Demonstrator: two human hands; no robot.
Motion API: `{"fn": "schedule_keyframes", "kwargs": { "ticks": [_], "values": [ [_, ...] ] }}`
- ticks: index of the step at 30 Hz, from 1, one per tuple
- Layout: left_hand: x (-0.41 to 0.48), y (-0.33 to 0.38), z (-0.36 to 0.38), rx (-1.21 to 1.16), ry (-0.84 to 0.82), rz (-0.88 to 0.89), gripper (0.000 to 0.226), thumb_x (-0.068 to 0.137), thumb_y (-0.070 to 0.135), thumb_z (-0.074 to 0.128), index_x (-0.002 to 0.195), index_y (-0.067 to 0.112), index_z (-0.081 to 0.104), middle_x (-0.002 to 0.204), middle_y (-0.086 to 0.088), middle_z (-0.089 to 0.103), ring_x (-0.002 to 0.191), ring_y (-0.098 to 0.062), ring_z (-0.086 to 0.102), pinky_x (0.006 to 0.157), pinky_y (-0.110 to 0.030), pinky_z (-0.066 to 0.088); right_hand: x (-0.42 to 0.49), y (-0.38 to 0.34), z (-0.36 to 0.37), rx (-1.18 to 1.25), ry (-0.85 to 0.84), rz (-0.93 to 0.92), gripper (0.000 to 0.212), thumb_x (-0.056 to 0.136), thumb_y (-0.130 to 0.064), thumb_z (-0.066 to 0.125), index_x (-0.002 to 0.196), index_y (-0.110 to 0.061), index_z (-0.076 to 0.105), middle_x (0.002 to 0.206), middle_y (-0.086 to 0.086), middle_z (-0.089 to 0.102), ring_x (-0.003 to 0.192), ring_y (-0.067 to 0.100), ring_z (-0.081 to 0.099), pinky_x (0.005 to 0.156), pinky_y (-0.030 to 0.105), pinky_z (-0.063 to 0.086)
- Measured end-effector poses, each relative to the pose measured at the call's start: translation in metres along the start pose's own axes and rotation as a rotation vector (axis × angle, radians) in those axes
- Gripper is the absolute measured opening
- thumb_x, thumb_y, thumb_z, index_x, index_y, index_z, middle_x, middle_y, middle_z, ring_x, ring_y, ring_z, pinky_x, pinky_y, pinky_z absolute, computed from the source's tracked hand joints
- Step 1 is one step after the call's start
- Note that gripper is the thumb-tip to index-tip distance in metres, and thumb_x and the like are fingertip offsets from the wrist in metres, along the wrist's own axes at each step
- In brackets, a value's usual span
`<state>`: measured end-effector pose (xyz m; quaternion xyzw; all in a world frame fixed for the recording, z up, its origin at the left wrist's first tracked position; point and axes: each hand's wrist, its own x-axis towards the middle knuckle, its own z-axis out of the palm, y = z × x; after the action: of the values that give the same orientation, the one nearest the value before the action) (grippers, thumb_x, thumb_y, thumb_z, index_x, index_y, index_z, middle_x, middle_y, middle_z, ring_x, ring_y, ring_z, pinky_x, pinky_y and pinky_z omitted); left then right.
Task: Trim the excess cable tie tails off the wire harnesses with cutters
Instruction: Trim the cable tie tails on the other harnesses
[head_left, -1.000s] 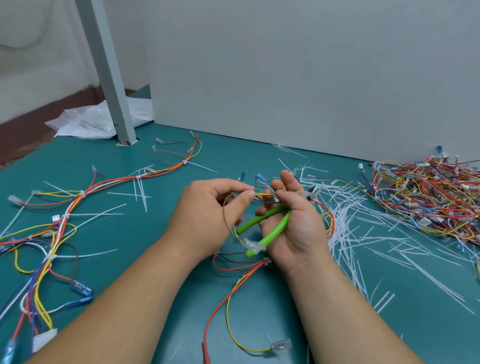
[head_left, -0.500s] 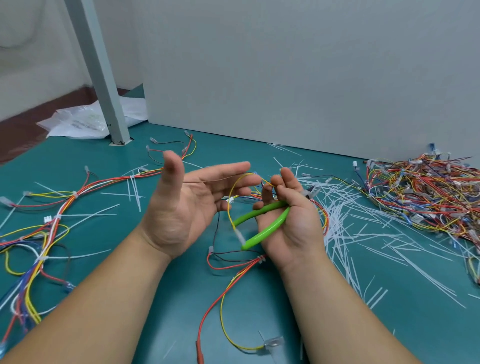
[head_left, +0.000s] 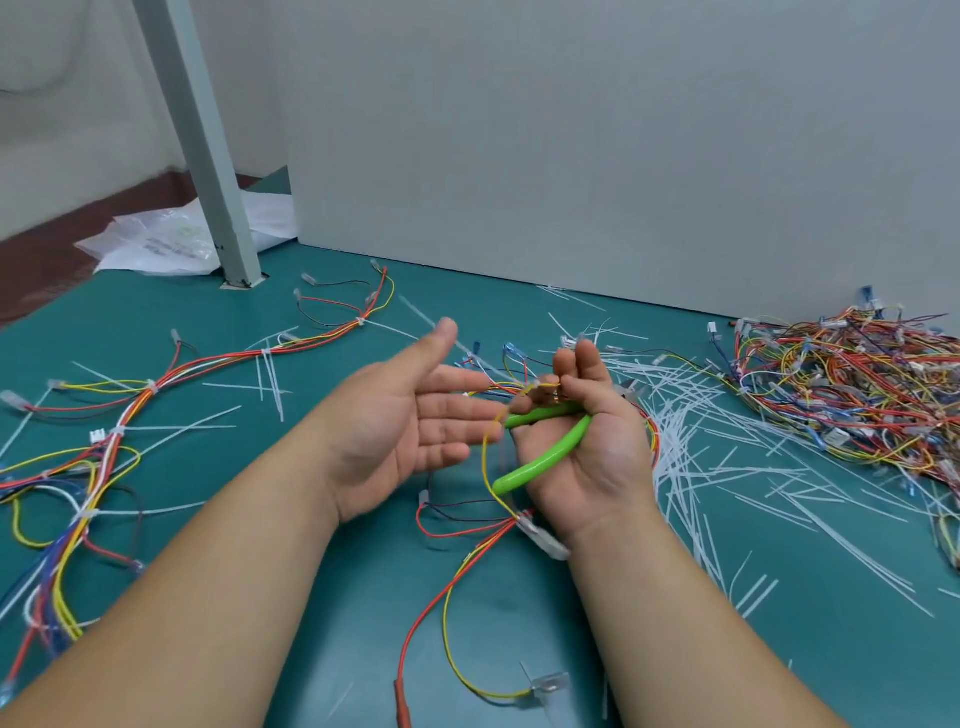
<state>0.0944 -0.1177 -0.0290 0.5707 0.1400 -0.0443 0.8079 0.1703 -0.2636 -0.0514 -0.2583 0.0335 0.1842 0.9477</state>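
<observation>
Evidently the green cutters are clasped in the curled right grip, ready to snip; beside the cutters the left grip is spread flat and empty.

Seen from the table centre, twelve o'clock is closed by a grey partition, eleven o'clock by a post. Two o'clock is blocked by a harness pile, nine o'clock by spread harnesses; three o'clock is littered with cut tails. Bare surface is left at ten o'clock
</observation>
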Motion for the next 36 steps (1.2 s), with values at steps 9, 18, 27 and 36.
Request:
{"fn": "schedule_keyframes", "kwargs": {
  "ticks": [9, 18, 27, 36],
  "values": [
    [0.003, -0.015, 0.01, 0.153, -0.113, 0.05, 0.037, 0.08, 0.051, 0.07, 0.1, 0.022, 0.08, 0.086, -0.005, 0.076, 0.055, -0.007, 0.062, 0.045, -0.016, 0.04, -0.005, 0.009, 0.002, -0.195, 0.004, -0.011, 0.039, 0.099, 0.007, 0.042, 0.098, -0.021, 0.069, 0.086, 0.0, 0.072, 0.065, 0.013, 0.06, 0.06, 0.03, 0.045],
    [0.01, -0.003, 0.002, 0.045, 0.322, 0.288, 0.018, 0.099, 0.007, 0.055, 0.094, 0.015, 0.07, 0.065, 0.006, 0.065, 0.051, -0.006, 0.053, 0.051, -0.019, 0.042, -0.008, 0.013, 0.005, -0.382, 0.031, -0.096, 0.027, 0.109, -0.026, 0.048, 0.119, -0.029, 0.072, 0.097, 0.004, 0.067, 0.066, 0.016, 0.06, 0.063, 0.029, 0.044],
    [0.015, 0.008, -0.014, -0.343, 0.466, 0.505, 0.019, 0.106, 0.007, 0.047, 0.101, 0.017, 0.064, 0.076, 0.006, 0.072, 0.058, -0.003, 0.057, 0.048, -0.015, 0.041, -0.008, -0.006, 0.005, -0.155, 0.297, -0.158, 0.028, 0.101, -0.023, 0.057, 0.127, -0.014, 0.068, 0.104, 0.01, 0.061, 0.055, 0.018, 0.054, 0.06, 0.032, 0.046],
    [0.021, -0.006, -0.013, 0.079, 0.583, 0.643, 0.026, 0.103, 0.009, 0.054, 0.104, 0.03, 0.07, 0.086, 0.006, 0.07, 0.06, -0.007, 0.057, 0.058, -0.014, 0.048, -0.009, -0.006, 0.003, -0.409, 0.362, 0.144, 0.018, 0.093, -0.022, 0.048, 0.105, -0.01, 0.056, 0.098, 0.012, 0.057, 0.039, 0.011, 0.037, 0.053, 0.026, 0.034]
  ]
}}
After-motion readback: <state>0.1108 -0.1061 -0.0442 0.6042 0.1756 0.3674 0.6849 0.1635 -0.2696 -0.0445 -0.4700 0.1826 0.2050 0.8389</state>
